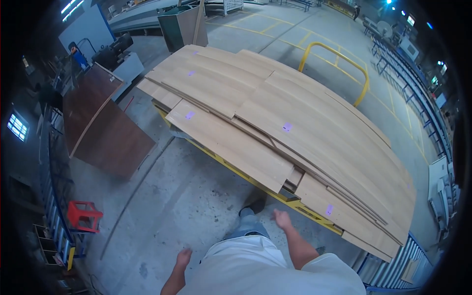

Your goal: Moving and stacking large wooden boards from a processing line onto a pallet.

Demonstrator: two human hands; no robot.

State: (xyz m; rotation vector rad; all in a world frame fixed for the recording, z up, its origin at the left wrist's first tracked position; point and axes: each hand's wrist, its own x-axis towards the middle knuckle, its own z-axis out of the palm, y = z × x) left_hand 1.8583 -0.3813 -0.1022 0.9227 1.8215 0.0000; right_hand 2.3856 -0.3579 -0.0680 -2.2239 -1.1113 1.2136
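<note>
My left hand (184,256) hangs low over the concrete floor, apart from everything. Its fingers are too small and turned away to make out, and nothing shows in them. My right hand (281,218) is beside the near edge of a large stack of wood panels, not touching it. Its fingers are loosely bent and partly apart, with nothing in them. The light brown panels (314,115) lie in uneven layers with small purple marks. One narrower panel (231,145) juts out toward me. Under the stack runs a yellow metal frame (221,160).
A yellow rail (366,78) rises behind the stack. Reddish-brown boards (110,132) stand at the left, with a red plastic stool (84,215) nearer me. Roller conveyor (398,270) lies at the lower right. Yellow lines mark the floor beyond, and a person (356,12) stands far off.
</note>
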